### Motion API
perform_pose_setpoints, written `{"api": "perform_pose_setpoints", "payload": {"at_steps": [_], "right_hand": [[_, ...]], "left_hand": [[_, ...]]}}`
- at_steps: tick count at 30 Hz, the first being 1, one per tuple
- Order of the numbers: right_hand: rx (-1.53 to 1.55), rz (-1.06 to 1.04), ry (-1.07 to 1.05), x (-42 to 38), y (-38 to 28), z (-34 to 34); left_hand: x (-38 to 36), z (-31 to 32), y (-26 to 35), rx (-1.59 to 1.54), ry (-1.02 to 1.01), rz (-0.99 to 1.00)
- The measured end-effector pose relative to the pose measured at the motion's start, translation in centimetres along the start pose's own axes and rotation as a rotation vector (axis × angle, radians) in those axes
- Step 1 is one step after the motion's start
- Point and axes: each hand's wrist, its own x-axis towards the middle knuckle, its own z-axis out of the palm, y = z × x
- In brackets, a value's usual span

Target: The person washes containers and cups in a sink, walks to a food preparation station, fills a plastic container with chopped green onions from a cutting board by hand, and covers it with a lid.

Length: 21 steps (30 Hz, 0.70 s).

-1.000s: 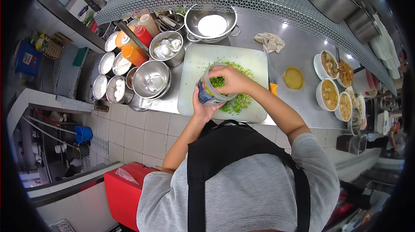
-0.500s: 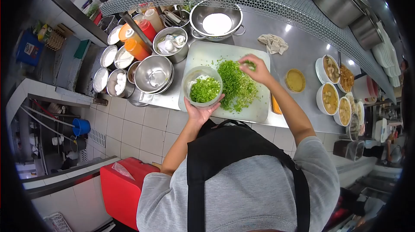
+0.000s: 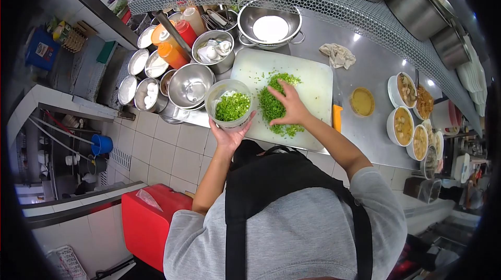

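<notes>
I see chopped greens (image 3: 271,103) on the cutting board (image 3: 318,92), stacked bowls (image 3: 189,85) left of it, a basin (image 3: 247,23) behind it, a cloth (image 3: 338,56) and soup bowls (image 3: 391,127) right of it.

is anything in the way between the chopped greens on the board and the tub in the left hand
Nothing visible: only cutting board shows between the chopped greens and the open tub in the left hand. The right hand is spread open at the right side of the chopped greens.

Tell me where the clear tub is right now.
In the head view, the clear tub is left of centre, held in the left hand between the stacked steel bowls and the pile of chopped greens on the cutting board.
</notes>
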Motion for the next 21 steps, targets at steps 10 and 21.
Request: {"api": "perform_pose_setpoints", "payload": {"at_steps": [10,21], "right_hand": [[-0.311,-0.03,-0.054,0.8,0.7,2.3],[-0.098,0.101,0.007,3.0,1.3,0.5]], "left_hand": [[0.1,-0.5,0.1,-0.028,-0.001,-0.017],[1.1,-0.6,0.1,0.039,0.063,-0.018]]}}
